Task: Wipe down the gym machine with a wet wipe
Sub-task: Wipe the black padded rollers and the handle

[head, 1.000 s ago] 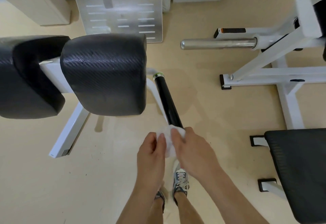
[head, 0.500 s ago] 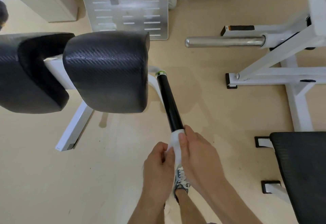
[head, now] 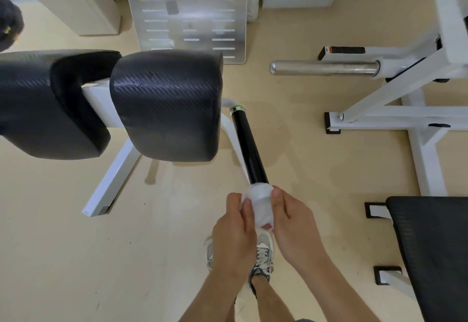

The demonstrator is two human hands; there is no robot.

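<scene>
1. Wrapping the near end of the black handle (head: 249, 146), the wet wipe (head: 260, 205) is sitting bunched round the tube, just below the bare glossy stretch; the left hand (head: 234, 228) and the right hand (head: 293, 223) are both pinching it from either side with curled fingers, each holding the wipe and nothing else.
2. The wipe is looking thin and crumpled; if the hands are pulling against each other while twisting, it is risking a tear, or slipping off the handle's end.
3. The handle is running away to a green-ringed cap (head: 236, 107); most of its length is showing uncovered, so a short stroke is risking leaving the far part unwiped.
4. The large black pad (head: 167, 103) is sitting just beside that far end; knuckles travelling up the handle may be knocking against it.
5. The shoes (head: 264, 250) are standing directly below the hands on the floor (head: 63, 258); a dropped wipe is likely landing there and picking up grit, and drips may be making the floor slick.
6. The chrome bar (head: 324, 67) is lying well apart to the right; it is posing no obstacle.
</scene>
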